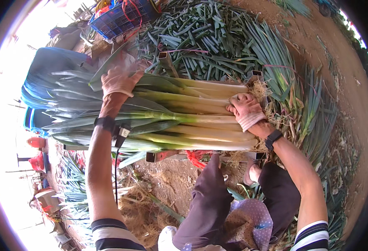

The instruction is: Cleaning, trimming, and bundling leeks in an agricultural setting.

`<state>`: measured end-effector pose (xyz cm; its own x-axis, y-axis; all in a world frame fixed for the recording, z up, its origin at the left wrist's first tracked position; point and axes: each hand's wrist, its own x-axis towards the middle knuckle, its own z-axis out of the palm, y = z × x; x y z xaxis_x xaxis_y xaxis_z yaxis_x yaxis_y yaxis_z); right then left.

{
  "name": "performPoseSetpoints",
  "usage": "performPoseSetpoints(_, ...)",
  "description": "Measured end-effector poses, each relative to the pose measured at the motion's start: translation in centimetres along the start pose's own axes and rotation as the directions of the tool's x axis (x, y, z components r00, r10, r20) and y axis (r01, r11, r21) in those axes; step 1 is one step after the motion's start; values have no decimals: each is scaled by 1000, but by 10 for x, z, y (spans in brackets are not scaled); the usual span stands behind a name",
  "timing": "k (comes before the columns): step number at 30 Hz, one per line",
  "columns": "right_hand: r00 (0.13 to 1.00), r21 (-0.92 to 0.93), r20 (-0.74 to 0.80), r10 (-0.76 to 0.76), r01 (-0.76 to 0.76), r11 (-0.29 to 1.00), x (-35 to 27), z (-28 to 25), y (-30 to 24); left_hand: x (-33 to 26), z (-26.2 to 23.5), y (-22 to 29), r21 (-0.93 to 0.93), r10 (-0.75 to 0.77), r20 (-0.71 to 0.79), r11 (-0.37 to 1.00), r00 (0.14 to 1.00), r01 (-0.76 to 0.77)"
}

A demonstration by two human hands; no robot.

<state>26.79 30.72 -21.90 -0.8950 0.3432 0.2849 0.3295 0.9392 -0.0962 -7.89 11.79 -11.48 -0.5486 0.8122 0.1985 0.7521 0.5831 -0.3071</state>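
A thick row of leeks (200, 119) lies side by side across a metal frame (156, 156), white root ends to the right and dark green leaves to the left. My left hand (117, 82), in a pale glove, is over the leafy part. Its fingers are closed at a broad green leaf (104, 69) raised above the row; motion blurs the far fingertips. At the root end my right hand (246, 109), gloved too, has its fingers curled round the white stem of a leek. Fringes of roots (260, 90) stick out beyond it.
A large heap of cut leek leaves (200, 37) lies behind the frame, with a blue plastic crate (123, 19) at its left. More leeks (278, 58) lie on the ground at right. Blue plastic sheeting (52, 75) covers the left end. Root trimmings (144, 213) litter the ground below.
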Motion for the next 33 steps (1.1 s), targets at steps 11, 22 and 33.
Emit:
performPoseSetpoints(11,990,85,112,89,-99,992,-5,3,4,-32,-2,-50,-183,-210,128,956,969,231)
performPoseSetpoints(22,979,101,105,174,-185,978,4,12,-1,-38,51,-167,73,-32,423,997,905,2)
performPoseSetpoints(33,987,-144,146,68,-47,989,-12,11,12,-26,86,-165,23,-46,301,999,952,41)
